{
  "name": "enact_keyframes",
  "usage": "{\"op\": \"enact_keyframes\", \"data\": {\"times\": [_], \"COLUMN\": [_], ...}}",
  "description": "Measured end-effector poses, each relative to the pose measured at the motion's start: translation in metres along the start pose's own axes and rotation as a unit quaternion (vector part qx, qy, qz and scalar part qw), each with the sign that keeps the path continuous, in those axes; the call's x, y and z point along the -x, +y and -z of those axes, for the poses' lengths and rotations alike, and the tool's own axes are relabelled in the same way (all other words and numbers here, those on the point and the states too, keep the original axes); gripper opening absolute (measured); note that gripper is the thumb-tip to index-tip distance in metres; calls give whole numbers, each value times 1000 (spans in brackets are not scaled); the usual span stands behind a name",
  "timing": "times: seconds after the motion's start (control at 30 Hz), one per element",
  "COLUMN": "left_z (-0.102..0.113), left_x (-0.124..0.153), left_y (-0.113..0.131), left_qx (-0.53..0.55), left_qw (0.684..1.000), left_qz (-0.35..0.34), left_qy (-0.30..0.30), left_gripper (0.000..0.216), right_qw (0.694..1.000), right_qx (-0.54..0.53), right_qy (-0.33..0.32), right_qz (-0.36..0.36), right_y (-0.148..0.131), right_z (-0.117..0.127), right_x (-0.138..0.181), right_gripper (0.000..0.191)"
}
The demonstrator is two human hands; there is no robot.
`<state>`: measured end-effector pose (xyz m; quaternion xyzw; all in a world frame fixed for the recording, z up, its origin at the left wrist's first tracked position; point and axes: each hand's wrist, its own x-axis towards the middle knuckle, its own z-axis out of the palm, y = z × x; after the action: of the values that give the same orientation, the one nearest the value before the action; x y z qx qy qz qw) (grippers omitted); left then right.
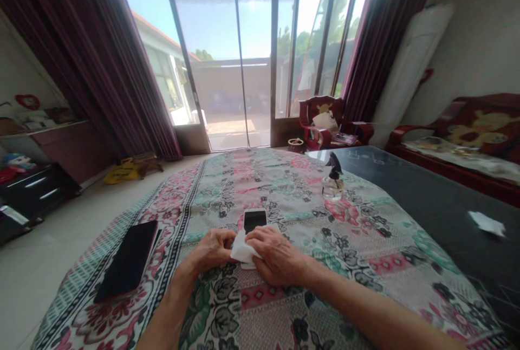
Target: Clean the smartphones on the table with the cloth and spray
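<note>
A white smartphone (pixel 255 220) with a dark screen lies on the patterned tablecloth in front of me. My right hand (pixel 280 255) presses a white tissue (pixel 244 248) over the lower part of its screen, fingers bent onto the tissue. My left hand (pixel 213 250) is closed at the phone's left edge, its fingertips gripping there beside the tissue. The tissue and both hands hide much of the phone's lower half. Beyond my right hand, a clear spray bottle (pixel 333 187) with a black trigger head stands upright on the cloth.
A dark tablet (pixel 128 260) lies on the left of the cloth-covered table (pixel 227 176). At the right is a dark tabletop (pixel 422 193) with a crumpled white tissue (pixel 486 224). Behind are a red wooden chair (pixel 309 117), a glass door and a yellow bag (pixel 122 171) on the floor.
</note>
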<state>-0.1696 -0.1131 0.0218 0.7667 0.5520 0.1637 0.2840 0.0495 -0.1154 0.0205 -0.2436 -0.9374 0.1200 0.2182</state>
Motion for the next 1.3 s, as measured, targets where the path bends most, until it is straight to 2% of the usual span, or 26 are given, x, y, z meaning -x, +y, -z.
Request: {"op": "enact_keyframes", "data": {"times": [0.23, 0.47, 0.63, 0.8, 0.9, 1.03, 1.3], "left_z": [1, 3, 0, -1, 0, 2, 4], "left_x": [0, 2, 0, -1, 0, 1, 2], "left_y": [-2, 1, -3, -2, 1, 2, 5], "left_qx": [36, 33, 20, 12, -6, -2, 1], "left_qw": [999, 999, 1000, 1000, 1000, 1000, 1000], "left_qz": [7, 15, 12, 6, 8, 22, 22], "left_qy": [-14, -6, -10, -16, -11, -21, -16], "left_gripper": [21, 32, 30, 24, 27, 31, 31], "right_qw": [998, 992, 996, 999, 999, 997, 988], "right_qx": [22, 58, 30, 2, -15, -31, -53], "right_qy": [11, 22, 46, 24, 27, 59, 94], "right_qz": [-56, -108, -69, -21, -18, -45, -107], "right_y": [23, 46, 38, 17, 13, 25, 59], "right_z": [-4, -10, -6, 5, 6, 4, -1], "right_x": [-25, -47, -34, -4, 9, 11, -5], "right_gripper": [33, 33, 32, 29, 27, 31, 30]}}
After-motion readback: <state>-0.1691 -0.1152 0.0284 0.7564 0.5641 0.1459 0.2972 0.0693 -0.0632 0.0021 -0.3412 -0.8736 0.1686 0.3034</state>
